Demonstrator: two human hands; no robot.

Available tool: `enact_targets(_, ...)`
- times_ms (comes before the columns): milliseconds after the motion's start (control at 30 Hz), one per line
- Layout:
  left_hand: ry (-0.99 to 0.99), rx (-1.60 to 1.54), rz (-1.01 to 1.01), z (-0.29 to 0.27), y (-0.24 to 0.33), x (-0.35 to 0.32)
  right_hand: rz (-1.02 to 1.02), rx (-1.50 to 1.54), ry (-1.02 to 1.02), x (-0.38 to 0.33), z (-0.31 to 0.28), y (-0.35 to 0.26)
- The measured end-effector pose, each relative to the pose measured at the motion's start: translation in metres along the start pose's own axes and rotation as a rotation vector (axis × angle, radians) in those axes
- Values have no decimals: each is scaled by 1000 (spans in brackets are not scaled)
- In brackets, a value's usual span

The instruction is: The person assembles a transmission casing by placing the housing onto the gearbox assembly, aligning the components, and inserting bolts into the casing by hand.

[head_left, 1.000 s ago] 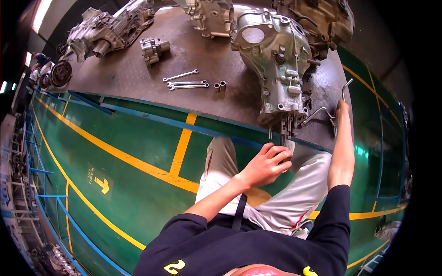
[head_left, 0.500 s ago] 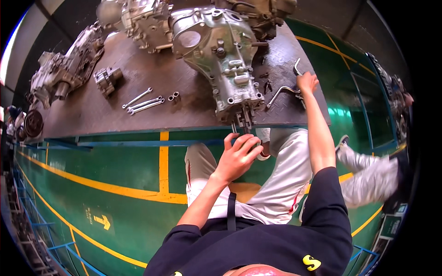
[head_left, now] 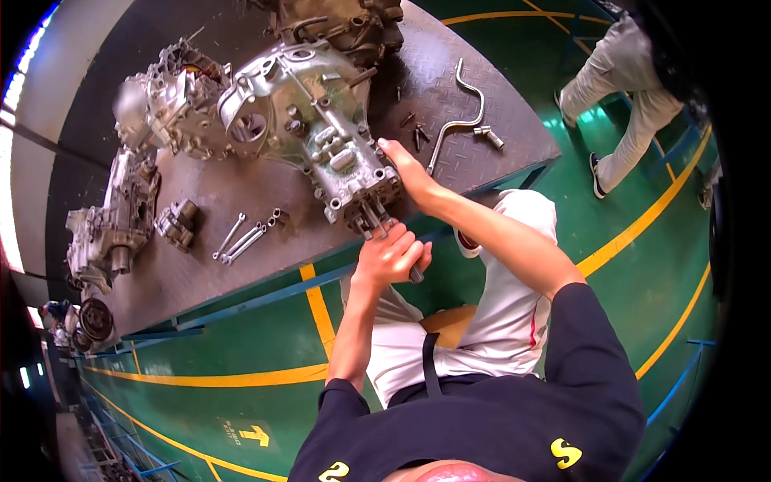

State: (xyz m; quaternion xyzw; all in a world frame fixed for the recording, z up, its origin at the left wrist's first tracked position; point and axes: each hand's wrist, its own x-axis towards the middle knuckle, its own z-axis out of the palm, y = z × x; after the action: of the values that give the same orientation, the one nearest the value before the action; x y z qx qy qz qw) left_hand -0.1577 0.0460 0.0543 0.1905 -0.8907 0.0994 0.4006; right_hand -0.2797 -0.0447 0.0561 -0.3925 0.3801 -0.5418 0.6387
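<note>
A metal gearbox housing [head_left: 337, 149] stands on the workbench, its narrow end facing me with shafts and rods sticking out. My left hand [head_left: 391, 255] is closed around a shaft at that end; a dark splined tip [head_left: 416, 274] shows below the fingers. On the right side of the narrow end, my right hand [head_left: 409, 175] grips the housing's edge, some fingers hidden. Right of it lie a bent speed-handle wrench [head_left: 458, 124] and a short socket piece [head_left: 488, 136]. Small dark bolts [head_left: 419, 135] lie between the housing and the wrench.
On the left of the steel workbench [head_left: 181, 273] are wrenches [head_left: 241, 241], two sockets [head_left: 276, 215], a small gear assembly [head_left: 177, 225] and other gearbox castings [head_left: 116, 225]. A brown casting [head_left: 337, 28] sits behind. Another person's legs [head_left: 618, 104] are at the upper right.
My right hand has left the wrench and come to the housing's side. My left hand has closed on the shaft. The view has turned, and the person at right appears farther up.
</note>
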Motion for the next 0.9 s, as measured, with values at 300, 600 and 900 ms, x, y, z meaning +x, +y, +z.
enact_targets(300, -377, -70, 215, -59, 34, 12, -30, -131, 108, -62, 24, 14)
enact_targets(600, -457, -105, 196, -92, 51, 51, -336, -342, -54, -116, 20, -28)
enact_targets(900, 177, -250, -70, -114, 31, 105, -606, -385, -67, -123, 33, -40)
